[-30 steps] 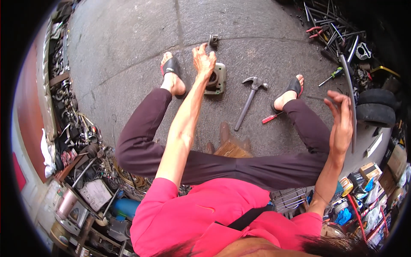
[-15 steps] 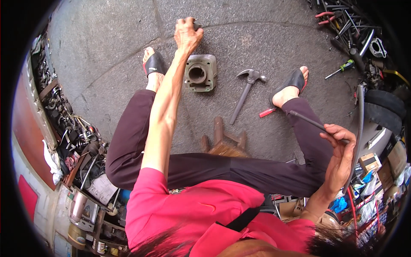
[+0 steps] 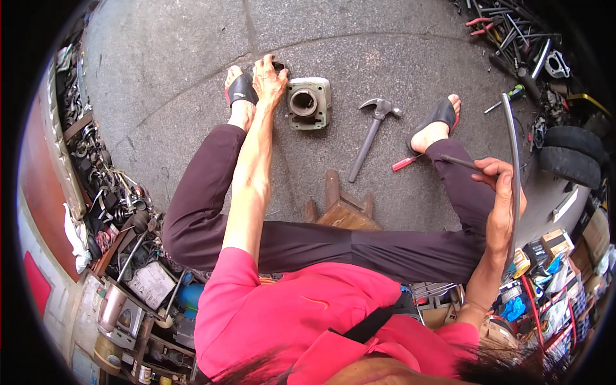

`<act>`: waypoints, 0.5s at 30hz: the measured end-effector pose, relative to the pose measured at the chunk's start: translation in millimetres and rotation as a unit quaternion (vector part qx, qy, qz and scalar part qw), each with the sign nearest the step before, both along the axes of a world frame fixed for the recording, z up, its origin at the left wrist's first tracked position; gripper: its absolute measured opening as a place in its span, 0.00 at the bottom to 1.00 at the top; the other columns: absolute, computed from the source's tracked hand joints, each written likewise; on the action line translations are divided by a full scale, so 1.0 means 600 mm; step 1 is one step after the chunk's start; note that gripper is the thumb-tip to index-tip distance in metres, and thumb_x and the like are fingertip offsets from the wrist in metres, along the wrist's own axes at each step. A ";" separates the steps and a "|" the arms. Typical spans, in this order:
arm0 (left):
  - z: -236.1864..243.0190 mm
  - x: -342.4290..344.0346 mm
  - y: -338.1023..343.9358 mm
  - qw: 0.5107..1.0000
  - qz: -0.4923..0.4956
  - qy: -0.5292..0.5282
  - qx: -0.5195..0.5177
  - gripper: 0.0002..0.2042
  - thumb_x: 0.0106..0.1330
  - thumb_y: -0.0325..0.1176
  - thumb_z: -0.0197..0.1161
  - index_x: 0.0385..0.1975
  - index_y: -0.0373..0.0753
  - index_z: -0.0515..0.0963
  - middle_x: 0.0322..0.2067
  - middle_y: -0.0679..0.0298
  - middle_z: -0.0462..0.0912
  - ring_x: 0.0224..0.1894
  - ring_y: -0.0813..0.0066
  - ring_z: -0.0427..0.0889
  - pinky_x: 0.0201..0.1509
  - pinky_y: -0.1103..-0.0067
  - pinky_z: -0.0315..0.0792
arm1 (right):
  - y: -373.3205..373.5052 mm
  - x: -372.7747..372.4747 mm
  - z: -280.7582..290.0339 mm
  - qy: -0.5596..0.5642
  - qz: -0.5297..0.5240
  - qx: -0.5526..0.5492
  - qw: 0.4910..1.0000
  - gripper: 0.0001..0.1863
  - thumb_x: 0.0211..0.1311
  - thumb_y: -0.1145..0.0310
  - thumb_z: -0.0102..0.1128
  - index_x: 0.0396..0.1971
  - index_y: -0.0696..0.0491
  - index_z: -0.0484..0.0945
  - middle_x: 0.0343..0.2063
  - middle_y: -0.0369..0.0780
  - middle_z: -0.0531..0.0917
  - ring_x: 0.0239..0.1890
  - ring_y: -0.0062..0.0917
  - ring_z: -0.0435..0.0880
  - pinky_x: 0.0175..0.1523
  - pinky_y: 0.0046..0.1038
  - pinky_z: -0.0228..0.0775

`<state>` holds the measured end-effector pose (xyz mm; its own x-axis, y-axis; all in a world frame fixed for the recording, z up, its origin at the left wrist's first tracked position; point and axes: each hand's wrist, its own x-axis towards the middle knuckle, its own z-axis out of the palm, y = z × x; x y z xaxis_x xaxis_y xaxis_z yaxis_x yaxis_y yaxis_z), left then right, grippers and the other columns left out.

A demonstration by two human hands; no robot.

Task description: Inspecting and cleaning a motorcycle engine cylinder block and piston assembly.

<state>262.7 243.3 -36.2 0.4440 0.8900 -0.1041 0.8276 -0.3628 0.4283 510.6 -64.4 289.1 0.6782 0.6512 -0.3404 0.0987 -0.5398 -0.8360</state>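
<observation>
My left hand [image 3: 269,83] is closed on a small dark metal piece [image 3: 278,65], partly hidden by the fingers, just left of an engine cylinder block [image 3: 320,96] on the floor. My right hand [image 3: 497,192] grips a slim dark rod [image 3: 457,162]; a long grey bar [image 3: 511,135] runs upright against this hand, perhaps held too. A claw hammer [image 3: 366,147] lies between my feet and the block's right side, and a red-handled screwdriver [image 3: 403,163] lies by my right foot. A wooden stool [image 3: 340,212] is below the block, near my legs.
Metal parts and tools [image 3: 516,35] are piled at the upper right, with a green-handled screwdriver [image 3: 516,90]. Tyres [image 3: 568,167] stand at the right. More scrap parts [image 3: 109,192] line the left wall. Boxes and assorted items [image 3: 555,244] crowd the lower right.
My left hand took hold of the small dark piece beyond the cylinder block and brought it left and nearer. My right hand's fingers have closed around the rod, and the long bar has shifted.
</observation>
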 end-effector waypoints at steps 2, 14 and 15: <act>0.005 0.003 -0.009 0.998 0.018 -0.033 0.047 0.25 0.50 0.34 0.63 0.51 0.41 0.69 0.42 0.52 0.72 0.47 0.52 0.71 0.50 0.63 0.68 | 0.003 -0.003 -0.006 0.002 -0.007 -0.002 1.000 0.18 0.72 0.61 0.40 0.34 0.61 0.73 0.36 0.43 0.79 0.36 0.25 0.76 0.44 0.26 0.69; 0.087 -0.017 0.010 0.817 0.341 -0.396 -0.245 0.19 0.51 0.41 0.65 0.38 0.34 0.75 0.31 0.57 0.81 0.29 0.67 0.82 0.27 0.77 0.74 | 0.031 -0.025 -0.007 -0.049 0.045 -0.008 0.998 0.17 0.69 0.62 0.44 0.32 0.62 0.75 0.31 0.40 0.79 0.33 0.22 0.74 0.41 0.24 0.66; 0.119 -0.026 0.006 0.709 0.345 -0.491 -0.370 0.18 0.56 0.44 0.64 0.37 0.36 0.73 0.29 0.59 0.81 0.27 0.70 0.82 0.22 0.81 0.72 | 0.038 -0.032 -0.009 -0.061 0.052 0.006 0.997 0.16 0.69 0.64 0.45 0.32 0.62 0.75 0.28 0.40 0.78 0.31 0.21 0.74 0.39 0.24 0.66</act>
<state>247.4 246.7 35.2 0.1118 0.7935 -0.5982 -0.1303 0.6085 0.7828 491.2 -41.6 283.9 0.6420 0.7242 -0.2515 0.2551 -0.5112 -0.8207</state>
